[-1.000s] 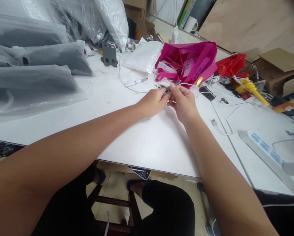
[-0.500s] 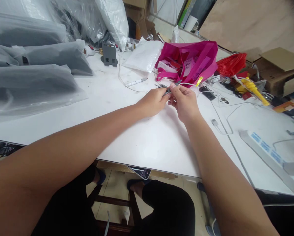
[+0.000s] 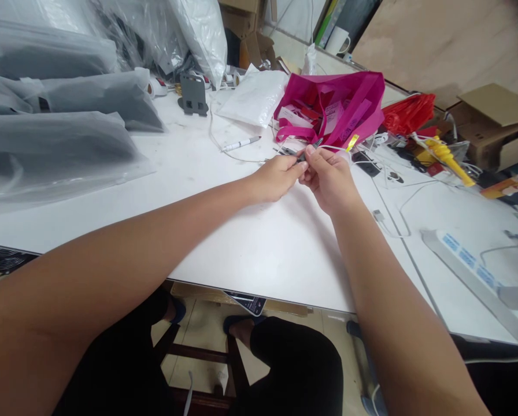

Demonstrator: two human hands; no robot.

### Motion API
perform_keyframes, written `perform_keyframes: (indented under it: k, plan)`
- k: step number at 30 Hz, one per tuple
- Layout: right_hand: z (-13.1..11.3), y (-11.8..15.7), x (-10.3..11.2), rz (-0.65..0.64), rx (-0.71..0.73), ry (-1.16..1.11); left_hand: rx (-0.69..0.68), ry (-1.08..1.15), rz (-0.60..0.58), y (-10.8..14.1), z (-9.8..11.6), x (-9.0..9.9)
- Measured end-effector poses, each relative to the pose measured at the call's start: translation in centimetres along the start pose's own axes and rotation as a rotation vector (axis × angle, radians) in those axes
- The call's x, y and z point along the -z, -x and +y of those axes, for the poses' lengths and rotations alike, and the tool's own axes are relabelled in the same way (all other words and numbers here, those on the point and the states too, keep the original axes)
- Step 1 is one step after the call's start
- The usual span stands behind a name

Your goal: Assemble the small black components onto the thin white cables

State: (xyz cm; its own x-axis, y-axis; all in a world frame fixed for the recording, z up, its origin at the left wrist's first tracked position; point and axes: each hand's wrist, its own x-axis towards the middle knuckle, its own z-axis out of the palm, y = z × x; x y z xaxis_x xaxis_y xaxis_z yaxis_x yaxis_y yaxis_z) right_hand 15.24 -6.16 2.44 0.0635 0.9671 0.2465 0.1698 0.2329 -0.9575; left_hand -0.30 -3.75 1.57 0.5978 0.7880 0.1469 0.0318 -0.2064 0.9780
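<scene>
Both my hands meet above the white table (image 3: 250, 248), in front of the pink bag (image 3: 358, 98). My left hand (image 3: 276, 178) is closed, with thumb and fingers around a slim dark-grey object (image 3: 302, 156) that is mostly covered. Pinched fingertips of my right hand (image 3: 332, 180) hold the same object from the other side, and its thin end pokes out past them toward the bag. Its exact kind is too small and hidden to make out. Beyond my left hand a white pen (image 3: 241, 144) with a grey tip lies on the table.
Grey plastic-wrapped packages (image 3: 59, 144) fill the left side. A dark phone stand (image 3: 193, 95) and a white bubble mailer (image 3: 254, 98) stand or lie farther back. Cables, a red plastic bag (image 3: 409, 114) and a white power strip (image 3: 471, 271) occupy the right side.
My hands have shifted slightly to the right, still together on the dark object. Left fingertips and thumb have slid a little along it. The surrounding things stay put.
</scene>
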Motion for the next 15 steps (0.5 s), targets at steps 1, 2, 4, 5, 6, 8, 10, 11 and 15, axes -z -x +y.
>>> perform_keyframes:
  k: [1,2,4,5,6,8,10,11,15]
  plan:
    - [-0.1,0.0,0.0,-0.006,0.005,-0.007,0.05,0.03,-0.018,0.1,0.3,0.0]
    - [-0.2,0.1,0.0,-0.007,0.008,-0.013,0.077,0.033,-0.025,0.2,0.5,0.0]
    - [0.0,0.1,-0.1,0.018,0.008,-0.01,0.026,-0.044,0.005,0.3,0.5,0.1]
    - [0.1,0.0,-0.2,0.039,0.005,0.0,-0.034,-0.119,0.036,0.3,0.3,0.1]
    - [0.2,0.0,-0.3,0.061,0.001,0.012,-0.092,-0.205,0.071,0.3,0.1,0.2]
    - [0.5,-0.1,-0.6,0.106,-0.006,0.029,-0.165,-0.354,0.126,0.2,-0.5,0.3]
    - [0.7,-0.2,-0.9,0.136,-0.013,0.031,-0.18,-0.425,0.146,0.0,-0.9,0.4]
    - [0.7,-0.2,-1.0,0.146,-0.017,0.031,-0.183,-0.434,0.144,0.0,-1.0,0.4]
    - [0.3,-0.1,-1.3,0.17,-0.023,0.031,-0.193,-0.444,0.133,0.0,-1.1,0.5]
